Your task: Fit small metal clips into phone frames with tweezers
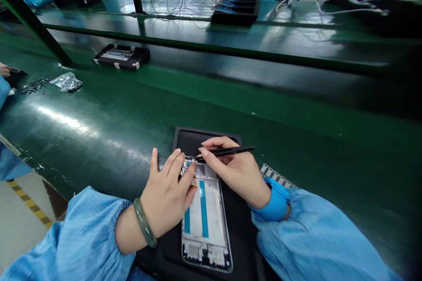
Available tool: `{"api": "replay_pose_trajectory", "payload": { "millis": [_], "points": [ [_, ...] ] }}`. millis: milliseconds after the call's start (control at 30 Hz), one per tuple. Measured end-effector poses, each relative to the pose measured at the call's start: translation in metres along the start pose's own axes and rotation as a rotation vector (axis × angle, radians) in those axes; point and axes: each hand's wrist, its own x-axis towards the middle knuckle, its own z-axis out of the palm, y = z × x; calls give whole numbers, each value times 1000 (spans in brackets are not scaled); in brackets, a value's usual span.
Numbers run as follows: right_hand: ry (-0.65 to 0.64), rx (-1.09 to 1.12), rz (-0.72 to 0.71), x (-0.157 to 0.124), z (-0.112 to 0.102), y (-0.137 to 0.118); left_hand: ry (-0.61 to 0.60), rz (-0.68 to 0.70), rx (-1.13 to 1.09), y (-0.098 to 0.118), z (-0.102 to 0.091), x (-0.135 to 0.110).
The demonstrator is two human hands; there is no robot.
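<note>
An opened phone frame (216, 210), white inside with blue strips, lies on a black tray (242, 228) in front of me. Over its upper left part rests my left hand (169, 189), fingers spread, the fingertips touching the frame near a small orange flex cable (194, 182). Pinched between the thumb and fingers of my right hand (234, 167) is a pair of black tweezers (227, 151). Their tip reaches the frame's top edge, close to my left fingertips. What the tip touches is too small to make out.
A strip of small grey pieces (277, 174) lies right of my right wrist. Farther back are a black case (121, 57) holding another phone frame, a clear plastic bag (67, 81) and scattered black parts (37, 85). A green post (36, 22) rises at the left. Other people stand around the bench.
</note>
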Motion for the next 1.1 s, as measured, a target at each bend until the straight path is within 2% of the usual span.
{"api": "replay_pose_trajectory", "payload": {
  "millis": [333, 900, 1100],
  "points": [
    [-11, -163, -96, -1, 0, -3, 9, 22, 47, -1, -1, 3],
    [9, -203, -139, 1, 0, -7, 16, 15, 39, 0, 0, 3],
    [-43, -245, -149, 3, -2, -12, 7, 8, 23, 0, 2, 3]
  ]
}}
